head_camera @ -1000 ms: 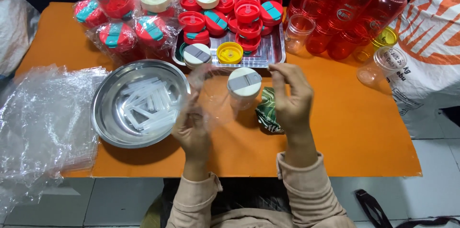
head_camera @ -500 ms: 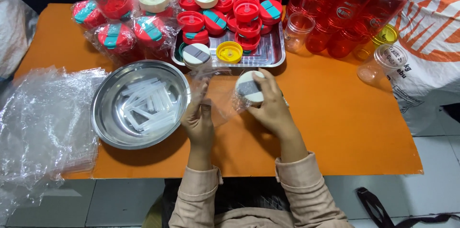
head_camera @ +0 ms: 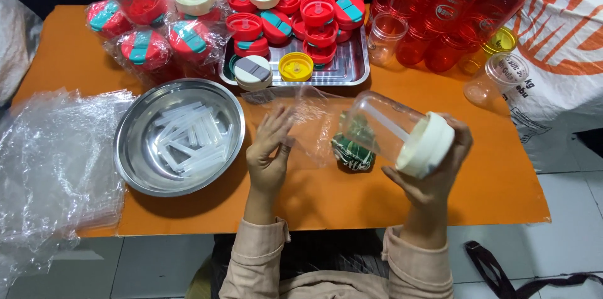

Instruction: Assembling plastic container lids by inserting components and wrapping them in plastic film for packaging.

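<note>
One bottle (head_camera: 394, 132) in right hand (head_camera: 433, 176)

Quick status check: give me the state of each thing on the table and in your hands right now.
Clear bottle: capped with cream lid, tilted, held in right hand.
Clear plastic bag: flat on table, left hand on its edge.
Round steel bowl: holds clear straws.
Steel tray: piled with loose lids.
Red bottles: uncapped, upside down.
Bag stack: loose at left.
</note>
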